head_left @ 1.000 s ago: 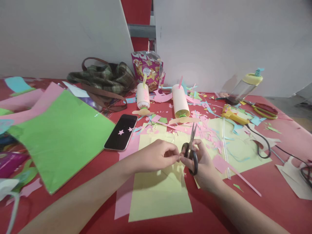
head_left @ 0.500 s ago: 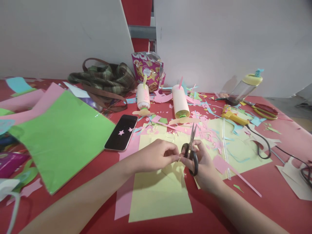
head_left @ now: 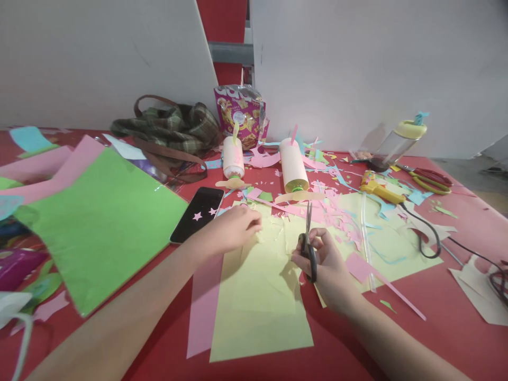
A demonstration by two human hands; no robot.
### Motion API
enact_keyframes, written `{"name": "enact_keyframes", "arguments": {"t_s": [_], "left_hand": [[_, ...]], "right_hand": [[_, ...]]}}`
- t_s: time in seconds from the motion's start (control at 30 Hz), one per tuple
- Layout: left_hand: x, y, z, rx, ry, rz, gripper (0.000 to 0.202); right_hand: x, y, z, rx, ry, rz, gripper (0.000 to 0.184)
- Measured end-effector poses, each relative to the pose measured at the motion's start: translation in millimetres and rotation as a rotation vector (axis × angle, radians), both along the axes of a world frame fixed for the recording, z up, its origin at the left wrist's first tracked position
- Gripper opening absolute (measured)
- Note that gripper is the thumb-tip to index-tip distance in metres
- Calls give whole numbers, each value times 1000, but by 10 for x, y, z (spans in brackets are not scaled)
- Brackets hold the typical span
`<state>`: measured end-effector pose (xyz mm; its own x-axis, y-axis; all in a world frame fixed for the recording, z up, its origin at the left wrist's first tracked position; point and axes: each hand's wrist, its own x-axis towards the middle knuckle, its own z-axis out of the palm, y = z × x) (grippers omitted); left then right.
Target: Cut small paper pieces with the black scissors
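My right hand [head_left: 327, 264] holds a pair of black-handled scissors [head_left: 308, 241], blades pointing away from me and close together. My left hand [head_left: 234, 227] has its fingers curled in a pinch beside the phone; whatever they hold, if anything, is too small to make out. Beneath both hands lies a pale yellow paper sheet [head_left: 260, 317], overlapping a pink sheet [head_left: 201, 312]. On the dark phone [head_left: 194, 222] rest two pink paper stars [head_left: 197, 217]. Beyond the hands stand two paper-covered cylinders, a smaller one [head_left: 233, 159] and a larger one [head_left: 292, 164], each with a propeller-like strip at its near end.
Paper scraps [head_left: 337, 217] litter the middle. At right are a yellow glue gun [head_left: 381, 189] with a black cord, a tilted clear bottle [head_left: 401, 143] and red-and-yellow pliers [head_left: 431, 180]. A green sheet [head_left: 107, 222] lies left; behind are a plaid bag [head_left: 170, 124] and snack packet [head_left: 242, 116].
My left hand has moved left and away from the right hand, towards the phone. The scissors have turned slightly in my right hand, which stays in nearly the same place.
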<state>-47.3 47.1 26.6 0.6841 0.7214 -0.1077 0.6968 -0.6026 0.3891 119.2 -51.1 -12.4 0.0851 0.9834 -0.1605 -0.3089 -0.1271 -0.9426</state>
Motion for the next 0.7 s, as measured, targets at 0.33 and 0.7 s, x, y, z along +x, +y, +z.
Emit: {"name": "enact_keyframes", "arguments": {"t_s": [0.33, 0.7], "left_hand": [[-67, 166, -214, 229, 497, 112, 22], [-33, 88, -178, 350, 344, 47, 17]], "right_hand": [[14, -10, 0, -8, -1, 19, 30], [0, -4, 7, -4, -68, -57, 29]]}}
